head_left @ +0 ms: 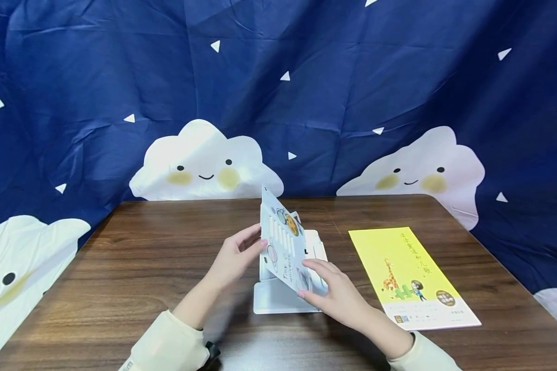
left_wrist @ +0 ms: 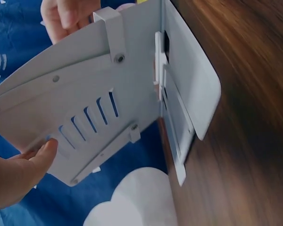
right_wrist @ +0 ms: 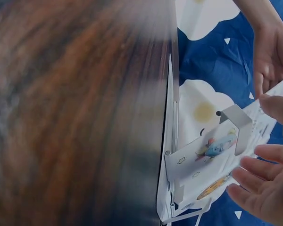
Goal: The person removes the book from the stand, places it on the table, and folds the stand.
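A white metal book stand (head_left: pixel 285 242), its front panel printed with cartoon planets and the words "Tiny universe", stands on the table with its panel raised and tilted above the flat base (head_left: pixel 283 299). My left hand (head_left: pixel 234 257) pinches the panel's left edge; in the left wrist view the slotted back (left_wrist: pixel 85 108) faces that camera. Held at the right side of the panel, my right hand (head_left: pixel 336 291) has its fingers spread and fairly straight, fingertips right at the printed face. A bent white clip (right_wrist: pixel 238 125) sticks out from the panel's edge in the right wrist view.
To the right on the brown wooden table (head_left: pixel 167 257) lies a yellow book (head_left: pixel 413 278) with a giraffe and a child on its cover. Behind the table hangs a dark blue cloth (head_left: pixel 306 103) with white clouds and triangles.
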Action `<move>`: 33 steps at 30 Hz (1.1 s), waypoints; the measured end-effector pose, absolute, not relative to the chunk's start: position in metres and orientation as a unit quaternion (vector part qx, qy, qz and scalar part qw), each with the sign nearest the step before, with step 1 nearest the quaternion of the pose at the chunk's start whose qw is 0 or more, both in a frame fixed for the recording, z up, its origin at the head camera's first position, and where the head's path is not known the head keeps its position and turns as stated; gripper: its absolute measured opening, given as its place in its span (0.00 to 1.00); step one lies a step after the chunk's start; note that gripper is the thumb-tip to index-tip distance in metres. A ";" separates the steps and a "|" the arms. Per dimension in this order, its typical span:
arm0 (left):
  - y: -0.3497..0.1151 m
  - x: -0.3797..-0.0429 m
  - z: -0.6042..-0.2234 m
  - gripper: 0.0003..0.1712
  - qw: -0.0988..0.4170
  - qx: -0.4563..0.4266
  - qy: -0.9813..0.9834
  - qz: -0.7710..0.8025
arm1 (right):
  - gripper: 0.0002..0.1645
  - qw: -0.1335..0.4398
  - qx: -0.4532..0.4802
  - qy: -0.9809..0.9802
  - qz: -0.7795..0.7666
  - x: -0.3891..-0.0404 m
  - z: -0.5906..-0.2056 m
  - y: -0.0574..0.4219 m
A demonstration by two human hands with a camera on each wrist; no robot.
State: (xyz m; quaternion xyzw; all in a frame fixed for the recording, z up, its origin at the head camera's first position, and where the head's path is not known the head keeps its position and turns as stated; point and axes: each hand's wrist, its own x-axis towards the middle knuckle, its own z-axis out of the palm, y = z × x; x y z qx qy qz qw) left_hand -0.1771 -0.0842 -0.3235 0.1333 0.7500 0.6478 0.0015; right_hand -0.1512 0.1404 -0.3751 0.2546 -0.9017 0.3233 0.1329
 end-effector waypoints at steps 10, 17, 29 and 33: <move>-0.109 -0.171 -0.334 0.27 0.047 0.050 0.724 0.687 | 0.35 0.058 0.256 -0.922 0.285 -0.152 -0.376 0.145; -0.122 -0.168 -0.343 0.25 0.066 -0.014 0.712 0.699 | 0.35 0.041 0.224 -0.925 0.303 -0.153 -0.376 0.147; -0.146 -0.172 -0.363 0.27 0.132 -0.023 0.715 0.686 | 0.20 0.097 0.159 -0.914 0.360 -0.162 -0.376 0.157; -0.152 -0.175 -0.370 0.25 0.173 -0.002 0.708 0.685 | 0.21 0.073 0.143 -0.916 0.367 -0.164 -0.377 0.160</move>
